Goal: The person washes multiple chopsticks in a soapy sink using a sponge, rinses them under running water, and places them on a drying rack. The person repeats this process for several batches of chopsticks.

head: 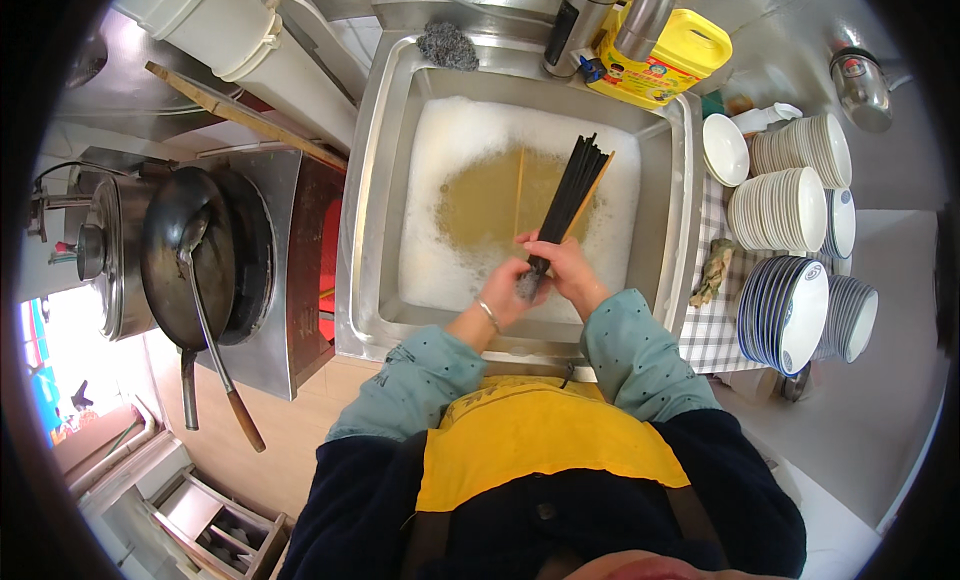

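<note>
A bundle of black chopsticks (570, 194), with a light wooden chopstick (592, 194) along its right side, slants up over the sink's near half. My left hand (504, 293) grips its lower end, where a grey patch of suds or scouring mesh shows between the fingers. Around the bundle just above is my right hand (571, 269). Another thin wooden chopstick (520, 186) points away from me, left of the bundle; whether fingers touch its near end cannot be made out. Below is murky, soapy water (480, 205) edged with white foam in the stainless steel sink (656, 205).
On the sink's back rim are a steel wool scourer (448, 46), the tap (652, 21) and a yellow detergent jug (675, 55). Stacked plates (776, 209) and blue-rimmed bowls (780, 317) stand right, beside a crumpled cloth (712, 272). A wok (184, 280) with a ladle sits left.
</note>
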Tool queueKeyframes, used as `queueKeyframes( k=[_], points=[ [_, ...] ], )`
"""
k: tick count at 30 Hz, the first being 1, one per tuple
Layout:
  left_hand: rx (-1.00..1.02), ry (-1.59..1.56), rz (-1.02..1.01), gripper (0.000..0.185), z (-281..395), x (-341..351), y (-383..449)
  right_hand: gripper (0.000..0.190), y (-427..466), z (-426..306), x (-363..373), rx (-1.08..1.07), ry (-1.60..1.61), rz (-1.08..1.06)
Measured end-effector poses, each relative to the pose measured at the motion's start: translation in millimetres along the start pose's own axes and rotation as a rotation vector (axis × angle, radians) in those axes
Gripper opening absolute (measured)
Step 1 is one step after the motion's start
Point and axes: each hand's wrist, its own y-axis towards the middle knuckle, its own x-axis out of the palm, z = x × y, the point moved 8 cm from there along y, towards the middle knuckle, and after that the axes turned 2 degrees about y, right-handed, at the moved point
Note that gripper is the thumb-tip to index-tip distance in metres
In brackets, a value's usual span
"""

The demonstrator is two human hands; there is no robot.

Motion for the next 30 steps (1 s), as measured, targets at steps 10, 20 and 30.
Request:
queueKeyframes(
  k=[10,20,30],
  points=[
    [-0.008,0.392,0.129,0.012,1.9,-29.4,1.5,0.035,6.6,36.5,10.4,0.267,-0.317,-0.239],
    [0.14,0.57,0.514,0.01,45.9,-71.6,-3.4,0.059,169.8,-76.2,-129.7,-0.46,-1.242,0.454],
    [0.14,0.354,0.6,0.026,37.6,-71.6,-2.4,0.03,245.8,-8.6,-70.4,-0.536,-1.773,-0.032]
  ],
)
